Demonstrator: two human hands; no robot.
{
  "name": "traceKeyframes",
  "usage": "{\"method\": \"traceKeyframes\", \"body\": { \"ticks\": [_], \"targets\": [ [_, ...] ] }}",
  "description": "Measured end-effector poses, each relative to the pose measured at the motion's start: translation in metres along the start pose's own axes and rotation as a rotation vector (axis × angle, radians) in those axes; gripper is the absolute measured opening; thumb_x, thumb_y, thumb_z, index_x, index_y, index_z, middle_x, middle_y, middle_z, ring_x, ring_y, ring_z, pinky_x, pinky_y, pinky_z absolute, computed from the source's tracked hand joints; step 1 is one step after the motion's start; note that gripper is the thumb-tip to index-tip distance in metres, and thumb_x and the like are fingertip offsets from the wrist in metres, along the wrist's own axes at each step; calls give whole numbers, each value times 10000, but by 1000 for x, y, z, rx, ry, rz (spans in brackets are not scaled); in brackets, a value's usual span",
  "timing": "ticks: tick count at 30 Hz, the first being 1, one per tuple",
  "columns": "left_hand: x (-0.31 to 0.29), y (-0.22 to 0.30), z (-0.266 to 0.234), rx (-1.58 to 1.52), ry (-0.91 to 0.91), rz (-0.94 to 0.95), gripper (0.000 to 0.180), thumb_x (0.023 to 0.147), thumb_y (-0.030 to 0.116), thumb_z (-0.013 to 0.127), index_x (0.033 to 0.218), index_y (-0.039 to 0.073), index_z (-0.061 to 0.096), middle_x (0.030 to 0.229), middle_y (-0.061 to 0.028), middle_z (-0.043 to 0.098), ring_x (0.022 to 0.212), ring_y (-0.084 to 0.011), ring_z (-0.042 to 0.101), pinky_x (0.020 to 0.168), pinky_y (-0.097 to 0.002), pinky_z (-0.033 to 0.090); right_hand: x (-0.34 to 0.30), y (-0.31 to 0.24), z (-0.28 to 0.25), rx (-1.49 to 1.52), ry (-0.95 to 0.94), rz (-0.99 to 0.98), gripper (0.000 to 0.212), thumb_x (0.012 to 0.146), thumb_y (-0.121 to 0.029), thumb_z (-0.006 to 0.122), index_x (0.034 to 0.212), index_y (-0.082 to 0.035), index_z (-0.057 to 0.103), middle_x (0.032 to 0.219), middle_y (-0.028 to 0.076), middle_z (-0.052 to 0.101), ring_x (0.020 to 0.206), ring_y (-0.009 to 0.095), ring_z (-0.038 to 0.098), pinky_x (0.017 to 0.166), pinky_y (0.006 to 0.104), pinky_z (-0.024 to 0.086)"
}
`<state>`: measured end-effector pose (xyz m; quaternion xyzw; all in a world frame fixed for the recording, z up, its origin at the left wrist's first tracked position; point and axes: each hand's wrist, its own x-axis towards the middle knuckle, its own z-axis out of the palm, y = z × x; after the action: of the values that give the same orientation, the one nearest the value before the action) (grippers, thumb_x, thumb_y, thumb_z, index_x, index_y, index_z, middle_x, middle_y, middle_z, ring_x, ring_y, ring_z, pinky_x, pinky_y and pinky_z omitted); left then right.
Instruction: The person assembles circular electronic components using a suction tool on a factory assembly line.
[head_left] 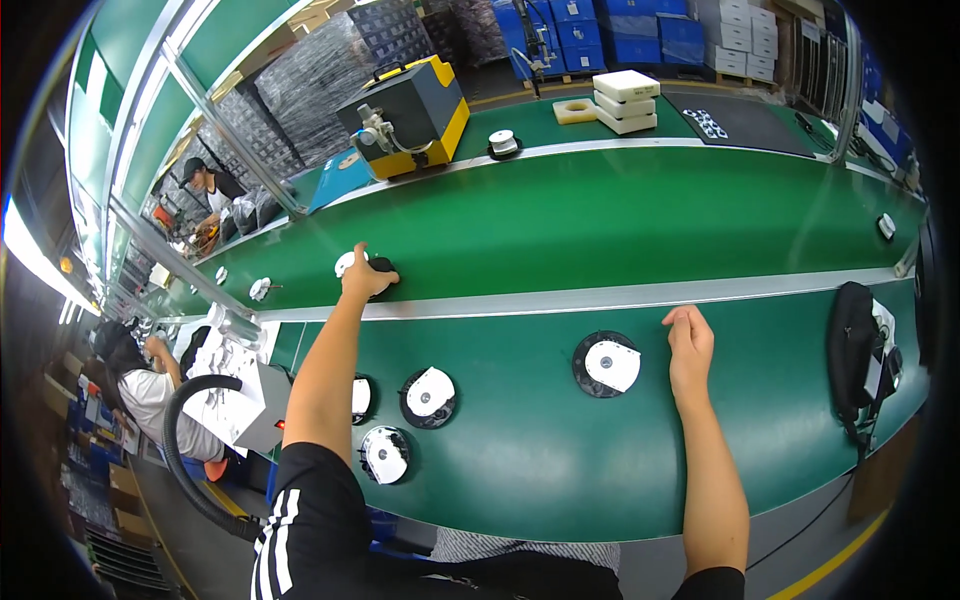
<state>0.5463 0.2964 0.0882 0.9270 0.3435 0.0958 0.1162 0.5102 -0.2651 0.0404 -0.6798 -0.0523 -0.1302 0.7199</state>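
My left hand point(370, 277) reaches out over the green conveyor belt, its thumb and fingers spread around a black-and-white round unit point(349, 262) and gripping it. Its palm hides part of that unit. My right hand point(690, 345) is loosely closed above the green worktable, with nothing visible in its curled fingers. Just left of it lies a round unit point(610, 366) with a white top and black rim, apart from the hand. Three similar units, a front one point(386, 455), a middle one point(430, 392) and one partly behind my left forearm point(360, 398), sit on the table.
A metal rail point(540, 295) divides table and belt. Other units point(886, 226) stand on the belt. Beyond it are a grey-yellow machine point(410, 120) and stacked white blocks point(626, 102). A black pouch point(853, 350) lies right; a grey box with hose point(262, 400) stands left, near seated people.
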Motion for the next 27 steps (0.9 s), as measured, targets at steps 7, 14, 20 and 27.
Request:
{"method": "traceKeyframes", "body": {
  "ticks": [7, 14, 20, 27],
  "targets": [
    [-134, 68, -18, -411, -287, 638, 946, 562, 290, 897, 1378, 127, 448, 1236, -242, 586, 1154, -371, 582, 980, -420, 475, 0, 6, 2, 11, -2, -24, 271, 1012, -182, 481, 803, -41, 579, 601, -73, 340, 550, 26, 281, 485, 249, 205],
    [-229, 130, -21, -195, -451, 835, 924, 572, 304, 902, 1386, 190, 482, 1283, -192, 537, 1203, -382, 526, 1035, -433, 451, -2, 8, -5, 32, -3, -52, 282, 1018, -197, 472, 811, -43, 585, 600, -73, 338, 547, 28, 286, 485, 245, 212],
    [-257, 126, -59, -1002, -418, 596, 773, 773, 329, 795, 1441, 190, 432, 1211, -216, 592, 1174, -359, 578, 999, -439, 482, -2, 6, 0, 28, 1, -77, 265, 1009, -175, 473, 808, -47, 589, 602, -73, 340, 544, 27, 285, 485, 247, 210],
    [-322, 90, -74, -2285, -1410, 14, 772, 919, 762, 221, 1520, 286, 311, 1453, -341, 364, 1303, -535, 413, 858, -652, 509, -3, 8, -5, 15, -24, -71, 272, 1007, -180, 465, 805, -41, 583, 601, -71, 332, 550, 27, 281, 486, 249, 202]
  ]
}}
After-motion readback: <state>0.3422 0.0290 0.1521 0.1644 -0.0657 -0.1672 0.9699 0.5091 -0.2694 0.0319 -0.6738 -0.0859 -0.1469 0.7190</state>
